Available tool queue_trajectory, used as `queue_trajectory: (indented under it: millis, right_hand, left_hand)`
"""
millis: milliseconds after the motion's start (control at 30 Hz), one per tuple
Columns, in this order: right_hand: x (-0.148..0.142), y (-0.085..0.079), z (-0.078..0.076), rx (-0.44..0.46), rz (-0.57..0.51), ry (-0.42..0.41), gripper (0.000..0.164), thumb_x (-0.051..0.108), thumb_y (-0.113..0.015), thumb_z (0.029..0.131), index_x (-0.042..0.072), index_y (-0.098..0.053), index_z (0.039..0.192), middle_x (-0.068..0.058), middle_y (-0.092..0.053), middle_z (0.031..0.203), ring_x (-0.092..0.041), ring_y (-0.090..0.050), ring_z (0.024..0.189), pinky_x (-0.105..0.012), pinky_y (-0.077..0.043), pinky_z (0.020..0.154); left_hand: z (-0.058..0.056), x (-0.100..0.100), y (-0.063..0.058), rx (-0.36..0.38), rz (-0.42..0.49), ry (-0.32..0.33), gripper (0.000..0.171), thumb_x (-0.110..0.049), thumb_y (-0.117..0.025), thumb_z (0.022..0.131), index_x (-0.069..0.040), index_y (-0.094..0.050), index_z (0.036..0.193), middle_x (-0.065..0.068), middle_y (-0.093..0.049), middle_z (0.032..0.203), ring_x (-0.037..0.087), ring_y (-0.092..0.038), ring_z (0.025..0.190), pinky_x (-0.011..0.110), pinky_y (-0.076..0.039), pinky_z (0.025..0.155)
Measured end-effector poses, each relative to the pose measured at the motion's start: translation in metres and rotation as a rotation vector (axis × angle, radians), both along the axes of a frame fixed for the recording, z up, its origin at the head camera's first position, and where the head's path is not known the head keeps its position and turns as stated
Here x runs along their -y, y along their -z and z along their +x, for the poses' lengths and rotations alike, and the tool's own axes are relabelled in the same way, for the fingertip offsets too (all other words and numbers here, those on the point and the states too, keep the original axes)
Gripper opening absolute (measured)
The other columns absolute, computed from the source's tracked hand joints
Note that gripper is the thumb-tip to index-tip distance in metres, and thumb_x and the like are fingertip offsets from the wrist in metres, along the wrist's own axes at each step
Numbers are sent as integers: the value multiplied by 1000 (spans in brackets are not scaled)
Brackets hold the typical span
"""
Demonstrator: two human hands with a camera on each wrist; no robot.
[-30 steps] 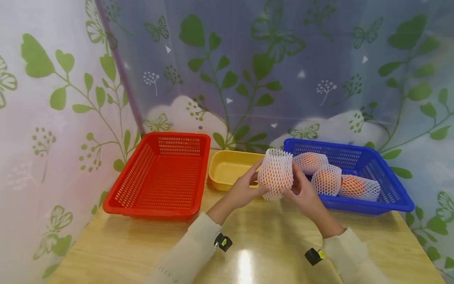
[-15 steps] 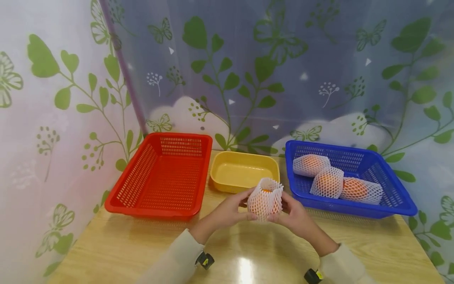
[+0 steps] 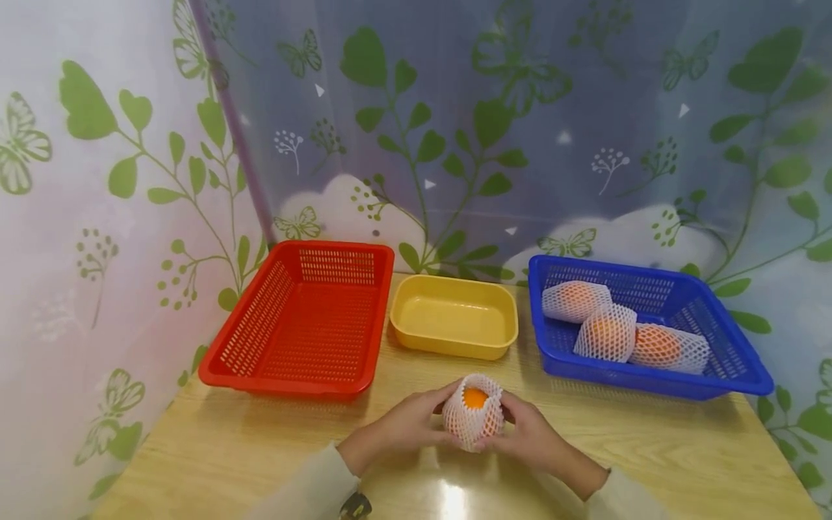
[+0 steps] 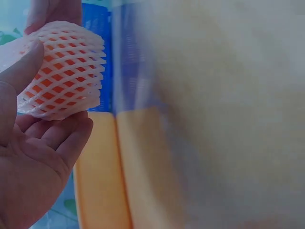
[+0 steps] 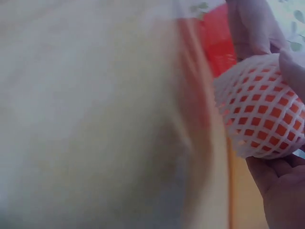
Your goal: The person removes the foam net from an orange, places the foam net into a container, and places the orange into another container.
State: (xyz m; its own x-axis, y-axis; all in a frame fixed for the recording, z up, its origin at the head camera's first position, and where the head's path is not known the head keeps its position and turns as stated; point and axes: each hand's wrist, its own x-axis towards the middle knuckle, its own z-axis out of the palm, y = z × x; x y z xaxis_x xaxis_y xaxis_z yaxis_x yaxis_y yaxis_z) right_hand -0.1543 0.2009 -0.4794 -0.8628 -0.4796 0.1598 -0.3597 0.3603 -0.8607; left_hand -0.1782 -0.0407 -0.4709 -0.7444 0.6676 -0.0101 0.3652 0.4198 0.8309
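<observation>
An orange fruit (image 3: 474, 397), probably an orange, sits inside a white foam net sleeve (image 3: 463, 425) whose open top faces up. My left hand (image 3: 409, 424) grips it from the left, and my right hand (image 3: 531, 437) grips it from the right. Both thumbs lie on the near side of the net. In the left wrist view, the net (image 4: 66, 71) shows between thumb and fingers, with orange through its holes. The right wrist view has the same netted fruit (image 5: 264, 107) between both hands. Most of the far fingers are hidden behind it in the head view.
A red basket (image 3: 286, 383) stands at the left and a yellow tray (image 3: 448, 345) at the back middle. At the right, a blue basket (image 3: 650, 379) holds 3 netted fruits, such as one netted fruit (image 3: 607, 334). A patterned curtain (image 3: 416, 144) hangs behind the wooden table (image 3: 227, 448).
Both hands have brought the netted fruit down and towards me, away from the yellow tray and blue basket. The sleeve's opening has tilted into view, showing the orange fruit inside.
</observation>
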Motion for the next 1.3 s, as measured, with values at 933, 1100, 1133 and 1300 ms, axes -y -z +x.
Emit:
queue_trajectory:
  millis: [933,1100,1133,1300]
  right_hand:
    - [14,20,13,-68,107,-8,71,40,-80,78,8,-51,135,-1,-62,124,-14,-59,110,-34,-53,92]
    - [16,21,14,-60,108,26,71,41,-80,77,8,-52,133,1,-63,120,-12,-60,107,-33,-53,91]
    - [16,21,14,-62,110,34,71,41,-80,77,8,-52,133,1,-64,120,-12,-60,107,-33,-53,90]
    - [16,20,16,-85,116,65,74,41,-82,75,10,-52,135,-1,-60,129,-17,-56,117,-42,-47,99]
  left_hand:
    - [13,16,13,-33,-46,49,89,-43,-75,82,-19,-27,154,1,-44,149,14,-43,133,34,-35,111]
    - [12,16,5,-68,-83,-20,83,-43,-72,84,-12,-33,151,4,-41,151,21,-40,137,40,-32,113]
    - [12,16,4,-71,-90,-27,81,-43,-72,85,-12,-36,150,3,-43,149,20,-42,135,39,-33,112]
    - [11,15,4,-76,-76,4,68,-41,-71,87,-16,-46,145,-1,-56,138,14,-52,125,33,-41,106]
